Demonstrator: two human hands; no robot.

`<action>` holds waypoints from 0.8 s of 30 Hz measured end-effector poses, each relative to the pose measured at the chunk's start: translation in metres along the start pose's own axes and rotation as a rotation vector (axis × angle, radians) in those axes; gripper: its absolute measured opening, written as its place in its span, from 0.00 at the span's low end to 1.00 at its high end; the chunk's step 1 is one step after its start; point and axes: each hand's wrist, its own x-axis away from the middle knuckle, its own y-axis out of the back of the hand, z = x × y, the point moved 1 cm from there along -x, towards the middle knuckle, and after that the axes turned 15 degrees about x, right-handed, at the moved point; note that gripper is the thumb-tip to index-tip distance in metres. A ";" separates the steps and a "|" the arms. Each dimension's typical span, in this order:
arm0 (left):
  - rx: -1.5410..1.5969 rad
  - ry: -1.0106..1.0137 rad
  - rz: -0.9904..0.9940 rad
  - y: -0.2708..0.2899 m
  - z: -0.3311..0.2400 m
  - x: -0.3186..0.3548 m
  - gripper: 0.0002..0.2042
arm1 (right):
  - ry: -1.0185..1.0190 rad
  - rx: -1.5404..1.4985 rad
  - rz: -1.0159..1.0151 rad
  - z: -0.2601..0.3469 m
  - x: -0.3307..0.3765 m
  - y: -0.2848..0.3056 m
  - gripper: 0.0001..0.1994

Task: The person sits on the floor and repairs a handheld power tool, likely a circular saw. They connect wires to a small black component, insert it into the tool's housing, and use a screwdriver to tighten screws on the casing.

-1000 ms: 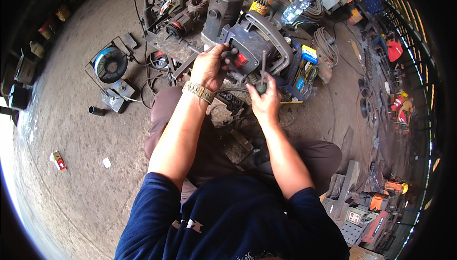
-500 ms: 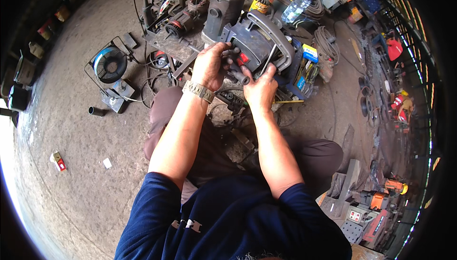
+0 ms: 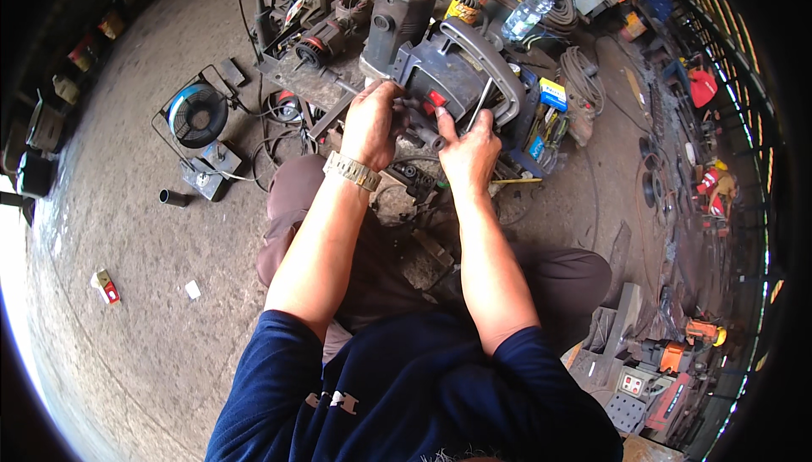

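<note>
The work in hand looks like close handling at the near side of the grey machine (image 3: 450,74), which sits between twelve and one o'clock from mid-view. The left hand (image 3: 372,125), at the machine's seven o'clock side, has its fingers curled inward against that edge; their tips are dark and partly hidden, so I cannot tell how tightly they are closed, or on what. The right hand (image 3: 468,156), at about four o'clock from the left, is closed around a thin rod (image 3: 482,101), perhaps a screwdriver shaft, its thumb lifted toward the red switch (image 3: 436,98) at eleven o'clock.

The rod's long axis runs from seven to one o'clock, the free end pointing to one, near the loop handle (image 3: 501,69); contact there is unclear. That handle lies along eleven to five. Between the hands, a dark tube (image 3: 430,134) points its open end toward four o'clock; I cannot tell whether it is held or belongs to the machine.

In my judgement, the next move calls for a steady left hand and fine finger control of the rod's angle, clear of the handle.
</note>
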 end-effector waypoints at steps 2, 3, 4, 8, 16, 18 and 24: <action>0.010 0.015 0.010 0.009 -0.002 0.005 0.05 | -0.032 0.011 0.041 0.003 0.000 0.004 0.23; 0.007 0.010 0.004 0.011 -0.004 0.007 0.07 | -0.049 0.015 0.060 0.004 0.001 0.005 0.23; 0.018 0.029 -0.004 0.014 -0.006 0.009 0.07 | -0.052 0.005 0.059 0.003 0.001 0.004 0.23; -0.006 0.030 0.006 0.016 -0.010 0.018 0.06 | -0.056 -0.036 0.047 -0.001 0.002 0.001 0.22; -0.007 0.038 0.062 -0.004 -0.005 -0.001 0.06 | -0.070 -0.097 0.107 0.001 -0.001 0.004 0.23; 0.007 0.025 0.039 -0.008 -0.001 -0.006 0.08 | -0.061 -0.078 0.100 0.000 -0.001 0.004 0.23; -0.277 -0.244 -0.037 -0.017 0.006 0.000 0.10 | -0.073 -0.142 0.108 -0.003 -0.001 0.002 0.24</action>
